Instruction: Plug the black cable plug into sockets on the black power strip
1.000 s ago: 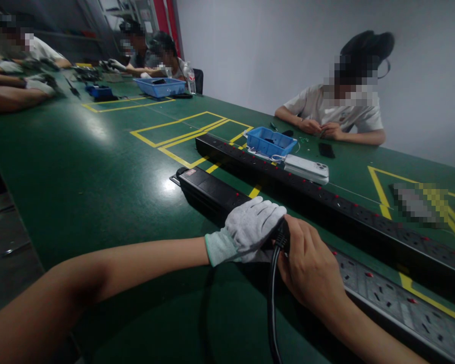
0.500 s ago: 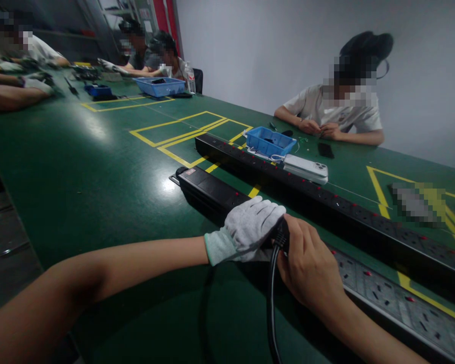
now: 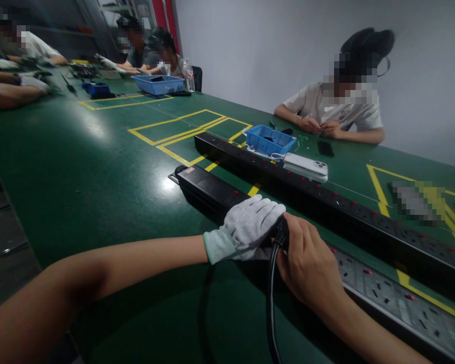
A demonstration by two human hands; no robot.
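Observation:
A long black power strip (image 3: pixel 208 186) with sockets and small red parts runs diagonally across the green table. My left hand (image 3: pixel 250 225), in a pale grey glove, wraps over the strip near its middle. My bare right hand (image 3: pixel 307 255) grips a black plug (image 3: pixel 281 235) against the strip, right beside the gloved fingertips. From the plug a thick black cable (image 3: pixel 271 298) hangs down toward the bottom of the view. The plug's face and the socket under it are hidden by my hands.
Behind lies a second long black strip (image 3: pixel 307 187). Beyond it are a blue bin (image 3: pixel 270 140), a white phone (image 3: pixel 305 166) and a dark phone (image 3: pixel 325 148). A person (image 3: pixel 341 111) sits across the table (image 3: pixel 109 202); other people work at the far left near another blue bin (image 3: pixel 159 85).

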